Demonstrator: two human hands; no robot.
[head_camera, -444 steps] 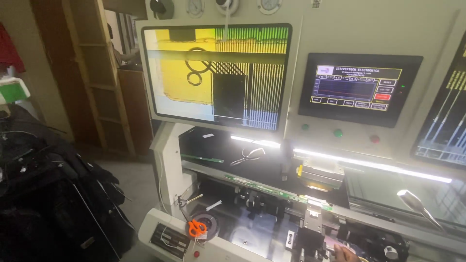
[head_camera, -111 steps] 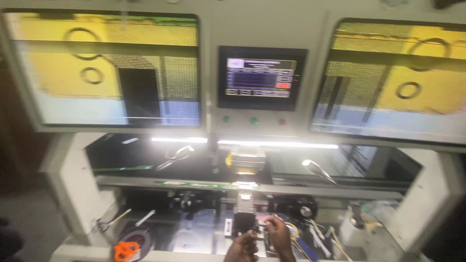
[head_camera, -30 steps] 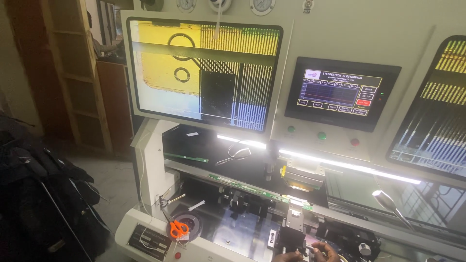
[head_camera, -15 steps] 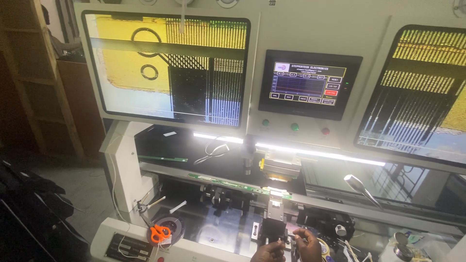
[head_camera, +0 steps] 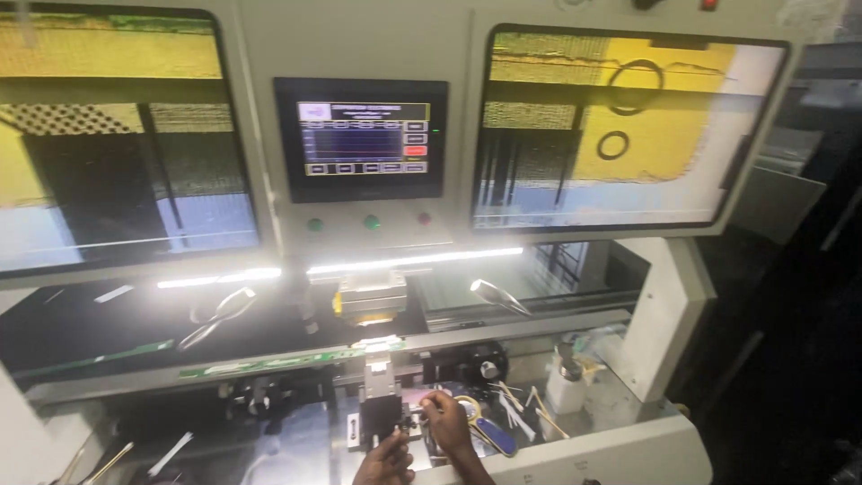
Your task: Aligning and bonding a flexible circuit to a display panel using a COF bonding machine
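A: How is the room around the hands bounded?

B: They are hemmed in: a black block just left, scissors just right, a long green strip above. A white ledge runs along the near edge.

A: And the grip of each hand?

B: The right hand is pinched on a small knob beside the block. The left hand is curled by the block's base; its grip cannot be made out.

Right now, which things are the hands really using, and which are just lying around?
In use: left hand and right hand at the small black fixture under the bright lamp strip.

Lying about: white bottle, thin sticks, blue-handled tool, three screens, untouched.
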